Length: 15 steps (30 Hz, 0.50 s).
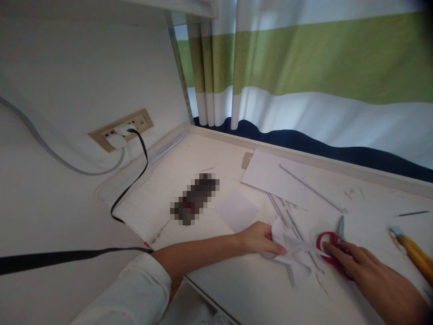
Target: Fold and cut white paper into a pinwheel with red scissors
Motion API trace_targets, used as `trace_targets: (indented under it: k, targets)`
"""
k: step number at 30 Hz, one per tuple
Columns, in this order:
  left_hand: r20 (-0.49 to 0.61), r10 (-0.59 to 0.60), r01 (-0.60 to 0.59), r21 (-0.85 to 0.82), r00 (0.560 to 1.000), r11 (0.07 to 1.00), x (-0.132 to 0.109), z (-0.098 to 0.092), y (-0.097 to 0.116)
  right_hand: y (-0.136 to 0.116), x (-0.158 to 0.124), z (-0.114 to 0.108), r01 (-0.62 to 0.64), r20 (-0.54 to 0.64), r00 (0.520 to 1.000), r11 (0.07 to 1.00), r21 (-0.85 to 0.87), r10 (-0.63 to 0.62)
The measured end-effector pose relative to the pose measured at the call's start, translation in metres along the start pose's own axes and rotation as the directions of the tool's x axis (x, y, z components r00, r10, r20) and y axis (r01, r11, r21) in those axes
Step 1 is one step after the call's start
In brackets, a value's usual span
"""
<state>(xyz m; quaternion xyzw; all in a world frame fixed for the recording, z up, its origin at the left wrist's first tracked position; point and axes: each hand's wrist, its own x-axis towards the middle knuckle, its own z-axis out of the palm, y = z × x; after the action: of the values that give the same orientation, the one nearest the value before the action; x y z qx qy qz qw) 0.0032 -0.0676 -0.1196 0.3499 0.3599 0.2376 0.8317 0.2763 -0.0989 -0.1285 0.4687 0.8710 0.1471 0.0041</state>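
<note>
My left hand (257, 239) pinches a folded, pointed piece of white paper (297, 257) between thumb and fingers, just above the desk. To its right, my right hand (367, 268) has its fingers on the red handles of a pair of scissors (341, 229). The scissors' blades point away from me, and the hand covers part of the handles. A square white sheet (238, 210) lies beyond my left wrist. Thin white paper rods (286, 210) lie behind the folded piece.
A larger white sheet (267, 174) with a thin white stick (309, 187) across it lies farther back. At right are a yellow cutter-like tool (414, 255) and a thin dark stick (412, 213). A pixelated dark object (194, 198) rests left. Cables run from a wall socket (144, 118).
</note>
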Motion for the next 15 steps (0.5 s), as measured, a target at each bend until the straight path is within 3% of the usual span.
trace_targets:
  k: [6,10,12,13,15]
  targets:
    - [-0.021,0.033,-0.033,0.035,0.999,0.999,0.001,0.0,0.0,-0.002,0.011,-0.012,0.027,-0.13,0.991,0.998,0.05,-0.02]
    - [-0.014,0.055,-0.055,0.042,0.998,0.998,0.003,-0.001,-0.001,-0.013,0.016,-0.031,-0.163,-0.168,0.968,0.974,0.155,0.188]
    - [-0.017,0.069,-0.068,0.047,0.997,0.997,0.005,-0.002,-0.002,-0.025,0.02,-0.04,-0.306,-0.191,0.892,0.859,0.41,0.41]
    - [-0.02,0.074,-0.073,0.05,0.997,0.996,0.006,-0.002,-0.003,-0.032,0.023,-0.044,-0.311,-0.168,0.857,0.749,0.585,0.487]
    - [-0.023,0.083,-0.082,0.056,0.996,0.995,0.007,-0.002,-0.004,-0.048,0.028,-0.05,-0.292,-0.033,0.803,0.441,0.849,0.595]
